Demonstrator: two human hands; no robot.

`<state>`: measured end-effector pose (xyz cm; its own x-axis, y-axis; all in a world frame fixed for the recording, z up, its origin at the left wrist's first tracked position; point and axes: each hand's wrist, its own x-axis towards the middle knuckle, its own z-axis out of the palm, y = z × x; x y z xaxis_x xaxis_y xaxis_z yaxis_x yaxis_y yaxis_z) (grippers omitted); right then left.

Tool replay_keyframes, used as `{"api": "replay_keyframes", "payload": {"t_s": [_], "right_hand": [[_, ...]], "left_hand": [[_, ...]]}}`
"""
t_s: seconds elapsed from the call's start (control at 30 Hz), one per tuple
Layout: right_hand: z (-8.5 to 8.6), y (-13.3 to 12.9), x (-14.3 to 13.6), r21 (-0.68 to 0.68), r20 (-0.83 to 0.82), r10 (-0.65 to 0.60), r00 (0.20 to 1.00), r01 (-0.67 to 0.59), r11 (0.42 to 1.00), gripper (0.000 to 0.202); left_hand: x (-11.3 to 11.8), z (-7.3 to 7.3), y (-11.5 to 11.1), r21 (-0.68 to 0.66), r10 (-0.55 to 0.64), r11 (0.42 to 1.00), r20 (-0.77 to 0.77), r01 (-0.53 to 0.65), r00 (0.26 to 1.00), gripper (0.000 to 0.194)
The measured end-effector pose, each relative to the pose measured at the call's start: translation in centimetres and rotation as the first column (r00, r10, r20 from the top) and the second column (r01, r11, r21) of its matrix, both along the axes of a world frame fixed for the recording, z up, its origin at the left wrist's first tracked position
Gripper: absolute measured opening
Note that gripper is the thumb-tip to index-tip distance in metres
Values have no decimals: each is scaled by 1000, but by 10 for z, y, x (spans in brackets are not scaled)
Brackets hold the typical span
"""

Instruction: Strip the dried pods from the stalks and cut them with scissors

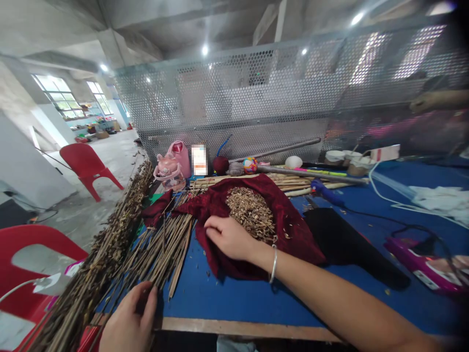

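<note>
My right hand point(229, 237), with a silver bangle on the wrist, is over the left part of a dark red cloth point(296, 234). Its thumb and fingers are pressed together; whatever they hold is too small to make out. Beside it, a heap of small dry brown pieces point(251, 210) lies on the cloth. Near the table's front edge is my left hand point(130, 318), its fingers curled beside the lower ends of thin dry stalks point(166, 254); what it grips is hidden.
Bundled leafy stalks point(120, 220) line the table's left side. A black cloth point(351, 239) and a purple device point(421, 264) lie right. Behind are a pink basket point(170, 176), yarn balls point(221, 165), a metal rod point(315, 173) and a perforated screen point(227, 102). Red chairs point(86, 164) stand left.
</note>
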<state>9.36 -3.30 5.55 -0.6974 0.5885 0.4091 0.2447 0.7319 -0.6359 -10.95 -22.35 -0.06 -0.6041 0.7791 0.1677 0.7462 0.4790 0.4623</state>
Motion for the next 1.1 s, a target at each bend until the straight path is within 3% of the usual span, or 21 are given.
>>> {"api": "replay_keyframes", "payload": {"t_s": [0.1,0.17,0.23,0.33,0.4,0.47,0.57,0.63,0.77,0.9,1.0,1.1], "right_hand": [[-11,-21,4,118,283,191,940,-232,965,22],[-14,-25,12,175,336,192,922,-262,949,32],[-15,-20,22,233,336,95,937,-180,956,33],[-18,4,39,329,342,-144,929,25,944,28],[-24,21,48,394,386,-265,884,102,914,29],[-30,33,56,436,433,-320,843,115,892,30],[-37,40,63,459,451,-356,818,130,879,25],[-38,40,67,454,448,-368,815,147,879,23],[-37,39,71,419,449,-362,817,165,893,22],[-34,38,73,386,443,-311,841,134,913,23],[-30,35,74,355,418,-291,861,140,924,29],[-25,32,75,349,335,-314,888,193,917,35]], "left_hand": [[6,11,2,93,64,994,-73,-58,995,34],[14,21,8,210,122,972,-86,-102,989,32],[28,33,23,338,96,938,-46,-75,994,31],[59,51,63,389,-162,911,35,136,986,32],[81,58,98,268,-351,901,-16,342,936,30],[96,58,130,70,-427,895,-145,440,893,33],[98,53,163,-274,-428,890,-222,365,876,29],[87,50,171,-391,-405,869,-214,302,889,22],[61,48,168,-458,-386,851,-214,257,898,25],[54,49,163,-533,-434,797,-176,285,884,25],[52,54,172,-428,-387,860,-190,279,902,27],[46,62,194,-297,-277,934,-262,196,924,37]]}}
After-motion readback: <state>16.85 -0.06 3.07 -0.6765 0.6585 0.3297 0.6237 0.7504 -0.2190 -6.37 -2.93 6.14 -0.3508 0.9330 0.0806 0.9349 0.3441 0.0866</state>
